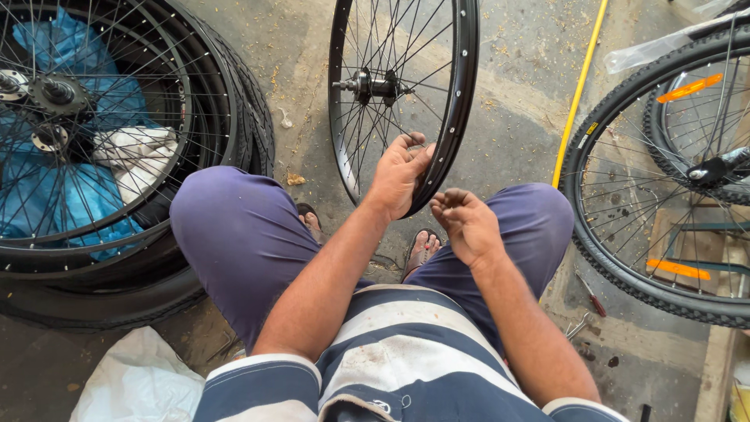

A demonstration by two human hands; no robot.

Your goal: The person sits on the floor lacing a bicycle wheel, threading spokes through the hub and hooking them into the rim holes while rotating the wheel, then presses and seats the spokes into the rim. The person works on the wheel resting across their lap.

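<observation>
A stack of black wheels point(117, 156) is lying at the far left, leaning over blue plastic sheeting point(47, 195) and a pale cloth point(137, 152). At the right, a tyred bicycle wheel point(664, 180) with orange reflectors is standing near the person's knee, with a yellow pipe point(580, 86) running along the floor beside it. In the middle, a bare black rim point(402, 94) with spokes and a hub is standing upright between the person's knees, probably so that its lower edge is resting within easy reach and the wheel can be turned.

The left hand point(398, 176) is gripping the near lower edge of the rim, fingers curling over it and thumb pressing from the side, steadying it. The right hand point(467, 223) is hovering just beside the rim, not touching it, with fingers bunched together as if pinching something small; what it is holding, if anything, cannot be told.

The concrete floor point(516, 125) is looking dusty and stained, with sawdust scattered about. A white bag point(137, 383) is lying at the near left, and small metal tools point(582, 312) are lying at the near right.
</observation>
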